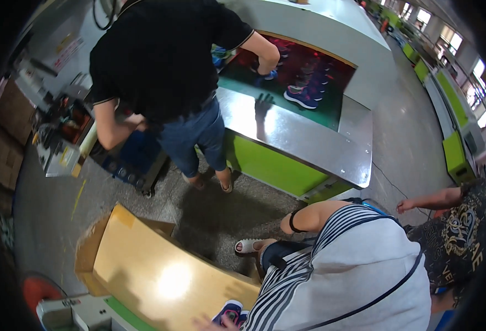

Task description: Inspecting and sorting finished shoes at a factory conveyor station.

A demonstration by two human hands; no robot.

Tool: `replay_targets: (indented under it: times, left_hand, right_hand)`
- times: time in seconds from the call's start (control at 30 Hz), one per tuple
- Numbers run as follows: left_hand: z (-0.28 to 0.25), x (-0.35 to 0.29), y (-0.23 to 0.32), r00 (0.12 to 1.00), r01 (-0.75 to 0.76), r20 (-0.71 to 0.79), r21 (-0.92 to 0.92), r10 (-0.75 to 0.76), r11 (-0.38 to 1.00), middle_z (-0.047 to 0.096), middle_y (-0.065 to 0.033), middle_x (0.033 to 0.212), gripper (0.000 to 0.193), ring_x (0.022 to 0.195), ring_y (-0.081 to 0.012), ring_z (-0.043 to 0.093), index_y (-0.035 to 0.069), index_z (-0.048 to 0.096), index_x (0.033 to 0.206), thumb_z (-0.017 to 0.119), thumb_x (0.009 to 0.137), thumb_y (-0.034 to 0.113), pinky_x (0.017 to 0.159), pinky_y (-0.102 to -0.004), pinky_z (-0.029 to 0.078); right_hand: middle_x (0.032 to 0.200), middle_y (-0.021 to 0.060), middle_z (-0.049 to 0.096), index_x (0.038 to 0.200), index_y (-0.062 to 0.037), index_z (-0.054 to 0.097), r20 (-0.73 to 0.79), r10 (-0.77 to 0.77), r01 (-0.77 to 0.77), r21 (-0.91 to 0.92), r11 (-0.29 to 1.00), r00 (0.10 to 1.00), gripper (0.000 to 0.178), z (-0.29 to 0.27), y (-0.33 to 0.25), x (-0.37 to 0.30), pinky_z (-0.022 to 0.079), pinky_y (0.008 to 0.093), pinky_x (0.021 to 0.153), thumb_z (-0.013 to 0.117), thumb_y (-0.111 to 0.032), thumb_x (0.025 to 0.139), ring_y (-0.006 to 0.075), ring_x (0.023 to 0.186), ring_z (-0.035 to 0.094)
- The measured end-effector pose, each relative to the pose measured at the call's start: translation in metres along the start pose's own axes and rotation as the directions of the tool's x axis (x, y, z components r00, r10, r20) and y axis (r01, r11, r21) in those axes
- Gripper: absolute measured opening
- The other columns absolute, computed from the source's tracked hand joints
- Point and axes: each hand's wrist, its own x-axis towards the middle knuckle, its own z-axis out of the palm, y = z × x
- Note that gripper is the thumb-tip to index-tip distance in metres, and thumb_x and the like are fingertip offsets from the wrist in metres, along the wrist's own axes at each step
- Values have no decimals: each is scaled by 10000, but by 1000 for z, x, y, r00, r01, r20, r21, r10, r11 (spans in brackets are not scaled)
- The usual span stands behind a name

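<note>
At the lower edge, a blurred hand with spread fingers, which I take as my left hand (216, 324), is beside a dark blue sports shoe with pink trim (229, 312). The shoe is cut off by the frame, with part of another shoe showing beside it. Whether the fingers touch the shoe I cannot tell; no grip on it shows. Under them lies a pale wooden tabletop (138, 259), with hand shadows on it. My right hand is out of view.
A person in a black shirt (154, 60) reaches to a blue shoe on the green belt (328, 113) of a red-lit machine. A person in stripes and white (364, 265) is close at right. Another person in a patterned shirt (458, 237) stands beyond. A wheeled blue unit (135, 160) stands left.
</note>
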Motion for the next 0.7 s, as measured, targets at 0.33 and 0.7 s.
replay_targets:
  times: [0.33,0.7]
  left_hand:
    - [89,25,-10,935,-293,239,104,262,951,451,-263,1488,693,1336,-451,458,127,436,1501,587,909,456,1078,-556,413]
    - [27,-34,63,917,-127,-358,151,174,980,625,-144,1332,412,1213,-349,568,99,653,1251,573,962,382,988,-525,410]
  right_hand:
    - [1110,204,705,1160,-32,686,-309,213,63,686,724,927,357,20,9,-86,505,474,906,636,-276,903,379,1075,651]
    - [941,234,716,941,-31,765,-301,223,-30,535,845,927,283,229,-15,-125,524,501,778,633,-227,784,414,906,683]
